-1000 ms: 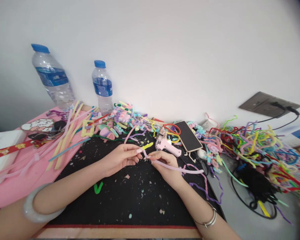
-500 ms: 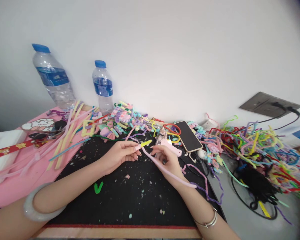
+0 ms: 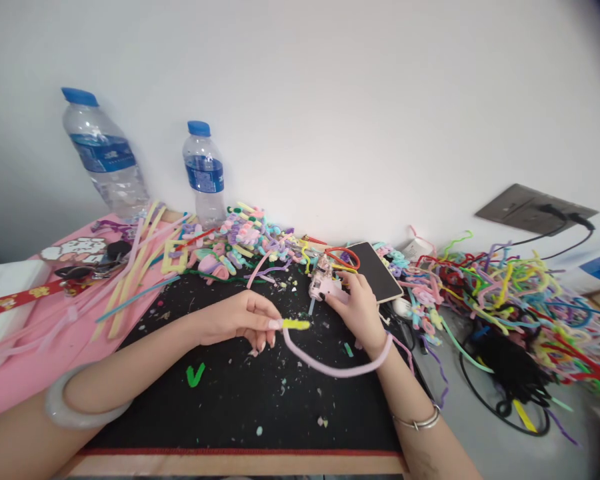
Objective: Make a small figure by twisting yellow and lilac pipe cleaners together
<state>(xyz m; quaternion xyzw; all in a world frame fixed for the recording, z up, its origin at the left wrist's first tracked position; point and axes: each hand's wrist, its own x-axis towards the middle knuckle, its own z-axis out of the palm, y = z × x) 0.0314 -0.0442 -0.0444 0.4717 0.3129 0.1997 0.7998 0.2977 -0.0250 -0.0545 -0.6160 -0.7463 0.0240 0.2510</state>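
Note:
My left hand (image 3: pixel 240 320) rests over the black mat (image 3: pixel 240 400) and pinches a short yellow pipe cleaner piece (image 3: pixel 296 325) joined to a long pale pink pipe cleaner (image 3: pixel 330 365). The pink one curves down and right, its far end lying against my right wrist. My right hand (image 3: pixel 361 308) has reached back and wraps round the pink glue gun (image 3: pixel 324 287), next to a dark phone (image 3: pixel 377 270).
Two water bottles (image 3: pixel 105 157) (image 3: pixel 205 175) stand by the wall. Pipe cleaner shapes (image 3: pixel 250 240) pile behind the mat, a big tangle (image 3: pixel 505 293) lies right, with black cables (image 3: pixel 505 373) and a wall socket (image 3: pixel 535 208). A pink board (image 3: pixel 40 333) with straight sticks lies left. A green V piece (image 3: pixel 196 375) lies on the mat.
My right hand let go of the pink pipe cleaner and moved back to grip the glue gun. My left hand dropped slightly toward me, still pinching the yellow piece.

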